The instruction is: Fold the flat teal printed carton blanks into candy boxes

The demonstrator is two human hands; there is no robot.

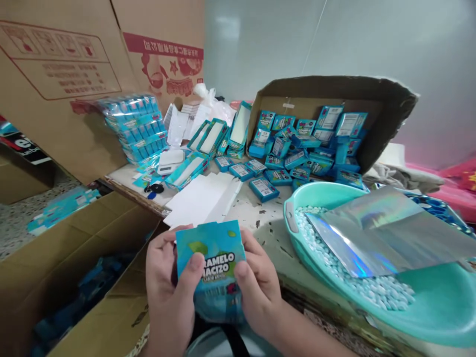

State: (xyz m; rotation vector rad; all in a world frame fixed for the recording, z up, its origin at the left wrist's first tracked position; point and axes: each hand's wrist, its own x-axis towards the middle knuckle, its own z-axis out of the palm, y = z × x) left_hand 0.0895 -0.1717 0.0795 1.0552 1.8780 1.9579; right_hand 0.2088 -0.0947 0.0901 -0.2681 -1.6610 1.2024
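Between my two hands is a blue candy box with green leaves and white lettering, held upright in front of me, low in the head view. My left hand grips its left side, thumb pressed on the front face. On the right edge, my right hand closes in the same way, thumb on the front near the lower corner. The fingers behind the box are partly hidden. Below the printed panel, more of the blue packaging shows, but its shape is unclear. White card sheets lie on the table just beyond the box.
A tipped carton spills small blue boxes across the table. To the right, a turquoise basin holds pale candies under a silvery sheet. Wrapped stacks stand at left, above an open cardboard box with blue pieces.
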